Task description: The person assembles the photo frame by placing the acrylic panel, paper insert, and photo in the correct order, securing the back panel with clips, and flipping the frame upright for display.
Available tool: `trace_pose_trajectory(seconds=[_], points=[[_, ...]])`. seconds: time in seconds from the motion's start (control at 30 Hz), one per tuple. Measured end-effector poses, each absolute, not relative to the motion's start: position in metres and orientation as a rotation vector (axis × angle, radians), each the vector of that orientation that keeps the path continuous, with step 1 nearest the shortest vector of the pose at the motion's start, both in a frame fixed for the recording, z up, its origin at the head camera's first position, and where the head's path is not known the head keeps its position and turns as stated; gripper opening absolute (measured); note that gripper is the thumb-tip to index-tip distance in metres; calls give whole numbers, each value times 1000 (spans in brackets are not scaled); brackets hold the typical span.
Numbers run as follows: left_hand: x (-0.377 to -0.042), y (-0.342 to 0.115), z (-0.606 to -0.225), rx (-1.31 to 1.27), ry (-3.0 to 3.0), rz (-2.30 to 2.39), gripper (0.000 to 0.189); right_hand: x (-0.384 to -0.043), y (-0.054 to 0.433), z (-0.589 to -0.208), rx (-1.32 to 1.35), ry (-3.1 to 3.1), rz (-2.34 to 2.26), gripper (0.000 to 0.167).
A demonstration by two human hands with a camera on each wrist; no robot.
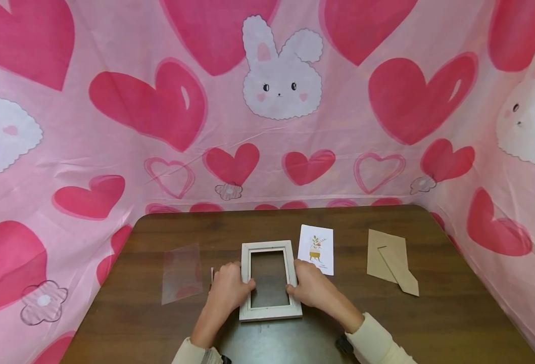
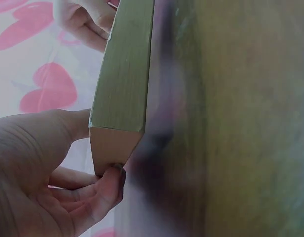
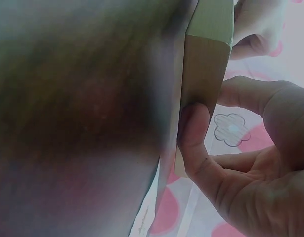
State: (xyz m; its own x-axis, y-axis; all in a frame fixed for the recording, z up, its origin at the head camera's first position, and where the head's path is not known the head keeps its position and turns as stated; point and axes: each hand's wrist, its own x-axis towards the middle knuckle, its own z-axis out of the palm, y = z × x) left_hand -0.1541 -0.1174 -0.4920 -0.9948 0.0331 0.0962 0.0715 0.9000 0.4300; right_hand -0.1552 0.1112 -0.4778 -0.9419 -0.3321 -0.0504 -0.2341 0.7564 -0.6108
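Observation:
A whitewashed picture frame (image 1: 271, 314), its middle open and showing the table through it, is upright in the head view. My left hand (image 1: 227, 288) grips its left side, thumb over the front and fingers at the outer edge. On the opposite side my right hand (image 1: 314, 288) holds it the same way. Both wrist views show the frame's edge (image 2: 124, 74) between thumb and fingers. Just right of the frame lies a white card (image 1: 316, 250) printed with a flower vase. A clear plastic sheet (image 1: 182, 273) lies to the left of my left hand.
A brown backing board (image 1: 381, 253) with an angled stand leg (image 1: 405, 283) lies on the right of the dark wooden table (image 1: 453, 323). A small thin object (image 1: 211, 274) shows partly behind my left hand. Pink heart-and-rabbit cloth (image 1: 281, 136) hangs around the table.

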Motion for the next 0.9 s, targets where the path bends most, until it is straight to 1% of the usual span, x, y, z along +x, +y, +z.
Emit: trace_pose_trajectory(seconds=[0.3, 0.43, 0.9], points=[[-148, -116, -496, -128, -2957, -670, 28, -149, 116, -482, -470, 2786, -963, 25], [-146, -115, -498, -156, -2931, -664, 28, -146, 118, -484, -457, 2787, -959, 24], [-143, -112, -501, -146, -2955, -679, 30, -143, 120, -487, -439, 2771, -969, 28]])
